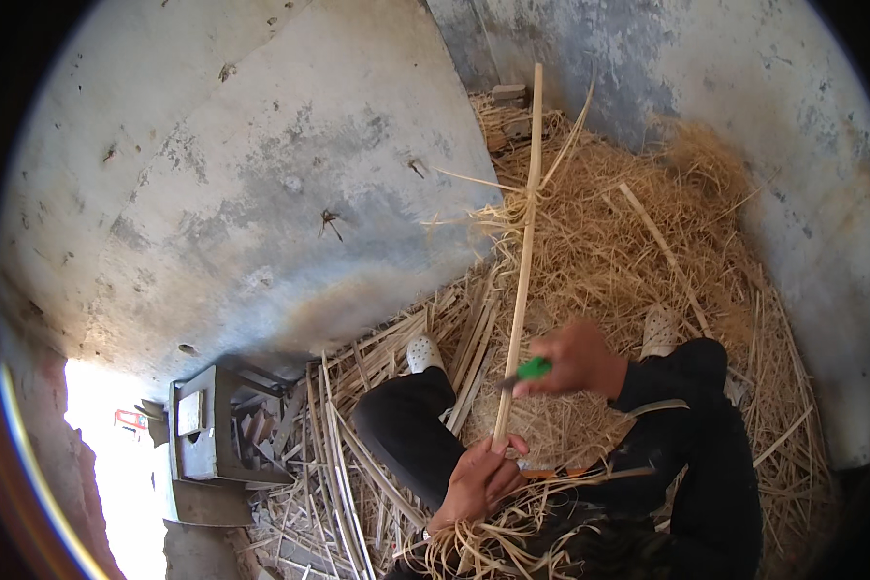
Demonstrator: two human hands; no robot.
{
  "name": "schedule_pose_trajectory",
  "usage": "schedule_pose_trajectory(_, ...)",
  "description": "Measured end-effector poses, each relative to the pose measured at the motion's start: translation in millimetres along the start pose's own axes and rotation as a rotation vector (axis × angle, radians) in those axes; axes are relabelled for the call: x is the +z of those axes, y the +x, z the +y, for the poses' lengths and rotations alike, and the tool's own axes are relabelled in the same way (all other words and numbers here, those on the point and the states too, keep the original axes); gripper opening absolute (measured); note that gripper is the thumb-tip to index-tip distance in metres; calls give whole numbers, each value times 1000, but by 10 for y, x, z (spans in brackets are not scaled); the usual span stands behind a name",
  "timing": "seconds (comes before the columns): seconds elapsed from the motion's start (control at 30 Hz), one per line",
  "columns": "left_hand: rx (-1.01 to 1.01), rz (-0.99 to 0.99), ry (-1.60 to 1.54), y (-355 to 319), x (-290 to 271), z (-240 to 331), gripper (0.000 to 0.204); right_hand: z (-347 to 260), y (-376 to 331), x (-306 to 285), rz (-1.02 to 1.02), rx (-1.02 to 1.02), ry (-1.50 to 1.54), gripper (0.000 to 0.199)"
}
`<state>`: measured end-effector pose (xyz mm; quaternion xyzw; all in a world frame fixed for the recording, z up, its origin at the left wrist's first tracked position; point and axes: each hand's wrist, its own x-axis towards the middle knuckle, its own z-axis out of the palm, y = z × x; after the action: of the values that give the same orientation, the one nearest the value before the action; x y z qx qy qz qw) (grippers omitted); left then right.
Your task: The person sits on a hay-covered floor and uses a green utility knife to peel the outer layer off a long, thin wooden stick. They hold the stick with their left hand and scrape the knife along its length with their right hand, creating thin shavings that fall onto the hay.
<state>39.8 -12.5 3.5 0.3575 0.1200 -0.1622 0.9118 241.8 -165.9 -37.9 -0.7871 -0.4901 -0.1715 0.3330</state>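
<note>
A long pale strip of split wood, bamboo by its look [526, 246], stands slanting up in front of me. Its near end lies in my left hand [478, 480], whose fingers are closed around it. In the fist of my right hand [582, 359] is a knife with a green handle [534, 368]. The short dark blade points left and meets the strip's side above my left hand; motion blurs it a little. Thin curled shavings [512, 541] lie over my lap and left wrist, and more curls hang from the strip farther up.
A large heap of fine shavings [638, 246] fills the far corner between worn plaster walls. Long split strips [343, 474] lie on the floor at left, near a small wooden stool or box [198, 454]. My black-trousered legs are bent around the work. A bright opening is at lower left.
</note>
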Motion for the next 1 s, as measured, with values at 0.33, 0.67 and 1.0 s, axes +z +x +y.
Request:
schedule_pose_trajectory(0.33,-40,56,89,-120,66,58,34,7,32,38,-29,75,9,67)
schedule_pose_trajectory(0.67,-40,6,105,-186,52,11,32,-5,56,-14,43,43,3,71)
schedule_pose_trajectory(1.0,-100,-55,168,-139,63,13,30,1441,324,-204,58,403,-240,74)
